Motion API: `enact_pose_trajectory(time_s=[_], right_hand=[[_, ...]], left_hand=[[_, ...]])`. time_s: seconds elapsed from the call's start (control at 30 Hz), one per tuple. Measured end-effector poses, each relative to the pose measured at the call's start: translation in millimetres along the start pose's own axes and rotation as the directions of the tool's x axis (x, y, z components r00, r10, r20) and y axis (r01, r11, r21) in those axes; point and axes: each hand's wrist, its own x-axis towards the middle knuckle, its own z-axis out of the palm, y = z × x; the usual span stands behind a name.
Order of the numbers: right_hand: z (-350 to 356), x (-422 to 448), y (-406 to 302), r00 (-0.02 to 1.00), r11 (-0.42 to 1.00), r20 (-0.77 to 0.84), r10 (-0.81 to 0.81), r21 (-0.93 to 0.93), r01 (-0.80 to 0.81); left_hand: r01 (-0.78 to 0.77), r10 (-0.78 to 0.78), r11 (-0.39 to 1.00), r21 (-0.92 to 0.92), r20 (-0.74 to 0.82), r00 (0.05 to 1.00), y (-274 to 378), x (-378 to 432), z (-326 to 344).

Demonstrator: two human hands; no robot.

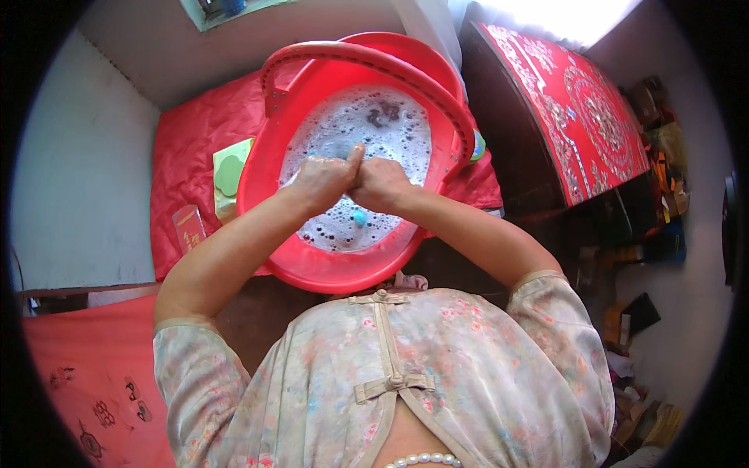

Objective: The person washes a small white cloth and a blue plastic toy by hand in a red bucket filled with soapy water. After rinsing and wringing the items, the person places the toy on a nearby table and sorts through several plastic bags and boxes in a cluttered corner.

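Note:
Soapy water (pixel 374 228), thick with white foam and bubbles, partly fills a red plastic basket-shaped tub (pixel 327 275) with an arched handle (pixel 374 55). Above the foam my left hand (pixel 327 178) is curled, wet and sudsy, its thumb pointing away from me. My right hand (pixel 380 184), closed like a fist, presses against it near the thumb. Whatever lies inside the fingers is hidden. A small turquoise thing (pixel 358 219) shows in the suds just below the hands. Farther back, a dark patch (pixel 383 112) breaks the foam.
The tub stands on a red satin-like cloth (pixel 187 134). To its left lie a yellow-green box (pixel 228 175) and a red packet (pixel 188 227) bearing writing. On the right stands a cabinet under a red patterned cover (pixel 585 117). Clutter (pixel 667 169) lines the right wall.

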Motion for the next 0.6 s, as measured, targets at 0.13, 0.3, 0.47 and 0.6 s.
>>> enact_pose_trajectory(time_s=[0.13, 0.3, 0.47, 0.6], right_hand=[[10.0, 1.3, 4.6, 0.997, 0.936, -0.072, -0.029, 0.348, 0.052], [23.4, 13.1, 9.6, 0.995, 0.477, 0.014, -0.098, 0.878, 0.035], [-23.2, 1.1, 3.8, 0.959, 0.351, 0.27, -0.087, 0.909, -0.224], [-24.2, 12.2, 17.5, 0.968, 0.56, 0.033, -0.248, 0.82, 0.115]], left_hand=[[-0.151, 0.196, 0.967, 0.207, -0.218, 0.956, -7.6, 2.6, -1.3], [-0.215, 0.298, 0.928, 0.303, -0.263, 0.918, -7.7, 11.0, -17.1], [-0.13, 0.279, 0.895, 0.427, -0.308, 0.91, -6.5, 20.2, -37.6], [-0.063, 0.253, 0.915, 0.398, -0.447, 0.858, -9.1, 23.7, -38.4]])
